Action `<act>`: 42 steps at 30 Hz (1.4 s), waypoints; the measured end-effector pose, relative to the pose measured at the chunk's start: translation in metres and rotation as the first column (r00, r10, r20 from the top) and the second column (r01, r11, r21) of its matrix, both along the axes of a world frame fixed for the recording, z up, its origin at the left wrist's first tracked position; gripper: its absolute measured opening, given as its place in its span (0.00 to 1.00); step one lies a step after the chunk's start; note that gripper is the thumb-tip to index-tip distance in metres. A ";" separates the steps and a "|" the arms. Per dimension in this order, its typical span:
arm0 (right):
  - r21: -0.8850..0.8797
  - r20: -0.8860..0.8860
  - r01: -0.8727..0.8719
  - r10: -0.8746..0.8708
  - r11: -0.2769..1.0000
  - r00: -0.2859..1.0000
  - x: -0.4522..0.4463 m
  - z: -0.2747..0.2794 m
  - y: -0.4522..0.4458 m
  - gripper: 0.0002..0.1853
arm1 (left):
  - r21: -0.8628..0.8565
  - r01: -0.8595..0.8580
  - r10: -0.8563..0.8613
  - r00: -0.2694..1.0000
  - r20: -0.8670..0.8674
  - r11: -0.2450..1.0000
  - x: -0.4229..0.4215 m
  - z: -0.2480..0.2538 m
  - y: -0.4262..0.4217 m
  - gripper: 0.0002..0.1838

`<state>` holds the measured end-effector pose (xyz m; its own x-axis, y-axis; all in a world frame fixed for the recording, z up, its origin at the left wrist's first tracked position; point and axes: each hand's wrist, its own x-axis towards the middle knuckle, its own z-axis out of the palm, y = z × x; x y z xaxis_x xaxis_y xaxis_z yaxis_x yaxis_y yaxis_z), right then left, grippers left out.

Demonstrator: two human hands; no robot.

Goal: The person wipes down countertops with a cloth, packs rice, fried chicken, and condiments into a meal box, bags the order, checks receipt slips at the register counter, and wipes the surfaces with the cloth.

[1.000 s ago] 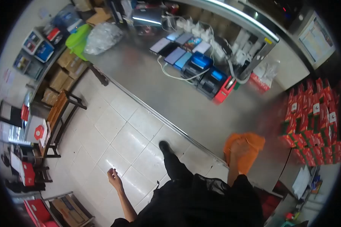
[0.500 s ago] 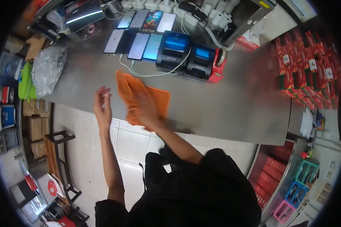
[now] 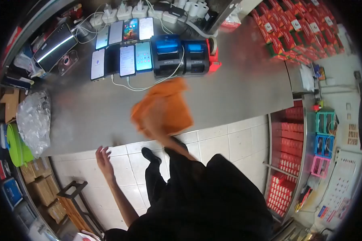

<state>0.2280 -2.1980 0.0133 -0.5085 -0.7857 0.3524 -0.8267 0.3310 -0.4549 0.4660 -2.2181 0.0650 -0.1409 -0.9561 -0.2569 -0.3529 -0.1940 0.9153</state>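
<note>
An orange cloth (image 3: 175, 107) lies bunched on the metal counter (image 3: 233, 96), close to its front edge. My right hand (image 3: 154, 116) is on the cloth and holds it against the counter; motion blurs its fingers. In front of the counter's edge, over the tiled floor, my left hand (image 3: 103, 160) is empty, its fingers loosely bent and apart. Beyond the cloth stand two black label printers, the larger one (image 3: 167, 60) beside the smaller one (image 3: 196, 60). White cables (image 3: 149, 87) curve over the counter between the cloth and the printers.
Two rows of phones (image 3: 127, 60) lie left of the printers. A red tape dispenser (image 3: 214, 58) adjoins the smaller printer. Stacked red boxes (image 3: 297, 30) fill the right end; a clear plastic bag (image 3: 34, 122) sits at the left. Power strips (image 3: 124, 14) line the back.
The view has turned and shifted. My right hand has moved the cloth rightward along the counter, nearer the printers' front. My left hand has drawn back from over the counter to beyond its edge.
</note>
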 end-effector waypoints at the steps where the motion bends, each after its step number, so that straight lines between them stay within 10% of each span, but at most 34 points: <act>1: 0.021 0.074 -0.146 0.144 0.989 0.987 0.034 0.004 -0.018 0.34 | 0.001 0.062 -0.062 0.998 0.008 0.998 -0.014 0.011 -0.012 0.17; 5: -0.123 0.321 -0.349 0.370 0.929 0.872 0.063 0.035 -0.023 0.32 | -0.235 0.236 -0.257 0.965 -0.059 0.943 -0.020 0.067 -0.047 0.16; 9: -0.072 0.139 0.200 -0.189 0.977 0.972 -0.050 0.032 0.045 0.30 | -0.261 0.035 -0.014 0.997 0.082 0.965 0.075 0.080 -0.079 0.16; 14: 0.188 -0.224 0.644 -0.606 0.741 0.763 -0.082 -0.002 0.056 0.28 | -0.506 -0.302 0.455 0.866 0.210 0.808 0.232 0.069 -0.123 0.15; 19: 0.346 -0.262 0.466 -0.393 0.814 0.881 0.094 0.002 -0.060 0.26 | -0.649 -0.360 0.629 0.740 0.239 0.670 0.288 0.092 -0.218 0.23; 22: 0.403 -0.208 0.311 -0.244 0.861 0.947 0.171 -0.001 -0.137 0.24 | -0.836 -0.074 0.516 0.815 0.264 0.544 0.249 0.109 -0.286 0.50; 26: 0.399 -0.100 0.162 -0.132 0.903 0.986 0.199 -0.003 -0.228 0.25 | -0.779 -0.001 0.539 0.722 0.433 0.627 0.225 0.053 -0.346 0.63; 29: 0.397 -0.026 0.055 -0.048 0.916 0.998 0.197 0.005 -0.294 0.25 | -0.560 -0.354 0.614 0.689 0.385 0.749 0.227 0.052 -0.366 0.51; 32: 0.379 0.010 -0.052 0.052 0.924 0.999 0.203 0.021 -0.346 0.24 | -0.269 -0.265 0.371 0.774 0.513 0.926 0.261 0.048 -0.380 0.31; 36: 0.336 0.074 -0.303 0.296 0.892 0.952 0.227 0.012 -0.401 0.23 | -0.501 -0.195 0.326 0.927 0.187 0.843 0.286 0.098 -0.356 0.09; 42: 0.231 -0.005 -0.632 0.650 0.740 0.760 0.295 -0.006 -0.331 0.22 | -0.407 -0.447 0.484 0.875 -0.012 0.797 0.318 0.224 -0.315 0.08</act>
